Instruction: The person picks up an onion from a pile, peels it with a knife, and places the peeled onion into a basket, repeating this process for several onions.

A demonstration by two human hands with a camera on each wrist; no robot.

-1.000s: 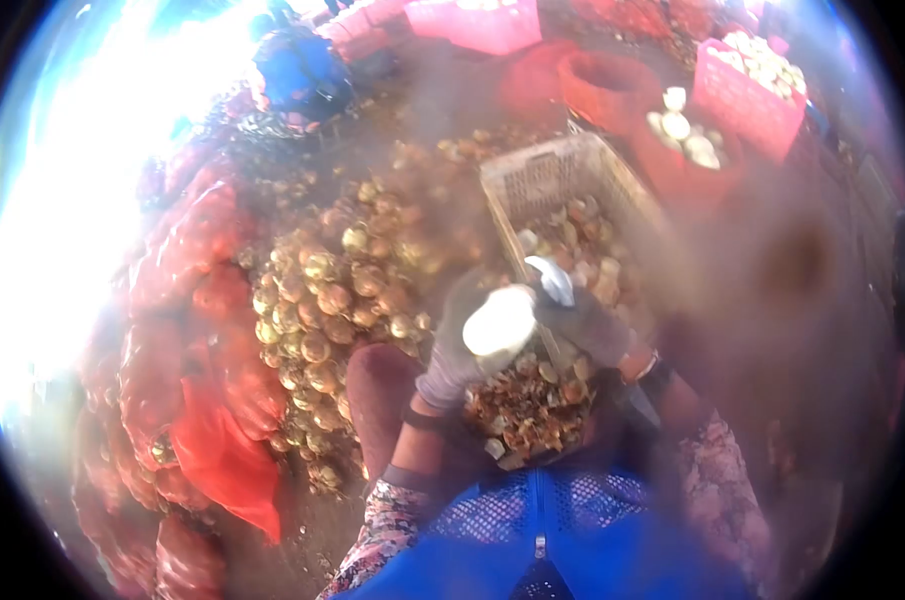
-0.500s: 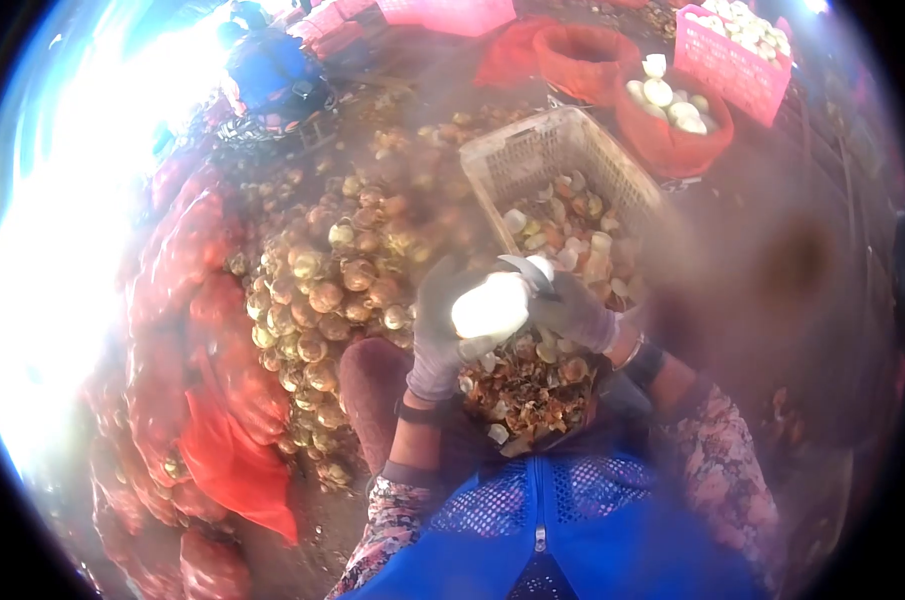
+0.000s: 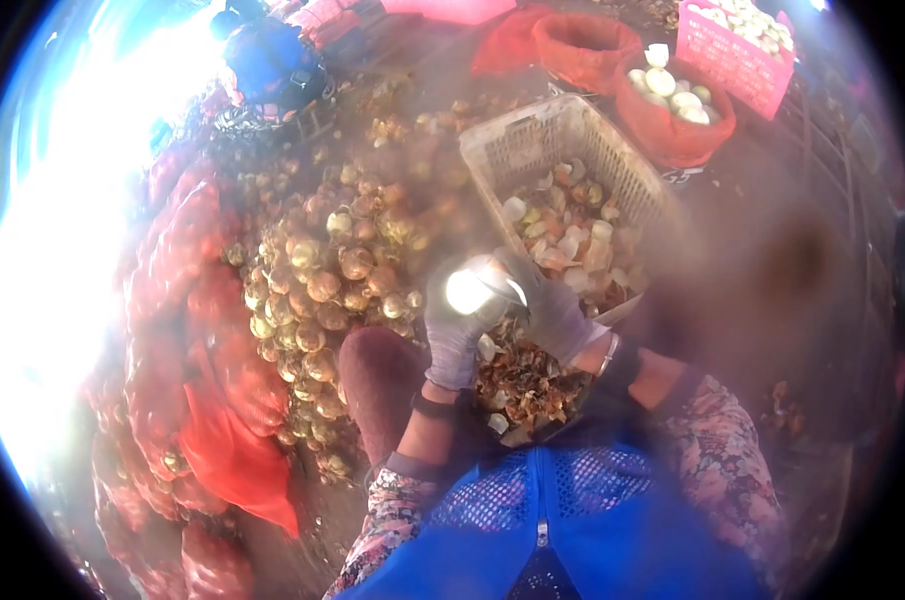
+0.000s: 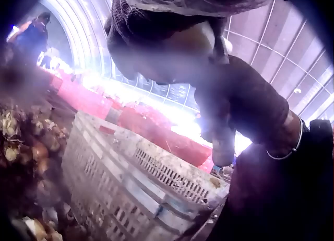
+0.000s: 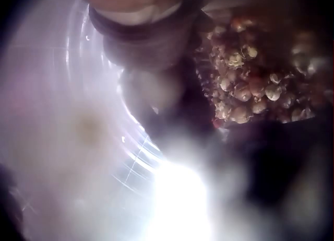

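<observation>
In the head view a gloved left hand [image 3: 454, 325] grips a pale, brightly lit onion [image 3: 469, 290]. The gloved right hand [image 3: 560, 318] is against its right side, curled round a small knife whose curved blade [image 3: 517, 291] catches the light. In the left wrist view the left hand [image 4: 151, 42] is curled round the pale onion [image 4: 195, 41], with the right hand [image 4: 250, 97] beside it, its fingers round a handle [image 4: 223, 147]. The right wrist view is blurred and shows little of the hold.
A crate [image 3: 532, 128] of peelings stands beyond the hands, with loose skins [image 3: 522, 385] nearer the body. Unpeeled onions [image 3: 322, 286] are heaped left, beside red net sacks [image 3: 162, 370]. A red tub [image 3: 672, 140] of pale onions is back right; another person [image 3: 267, 60] is back left.
Both hands have drawn slightly left with the onion, and the blade has turned from above the onion to its right side. The camera view has also shifted.
</observation>
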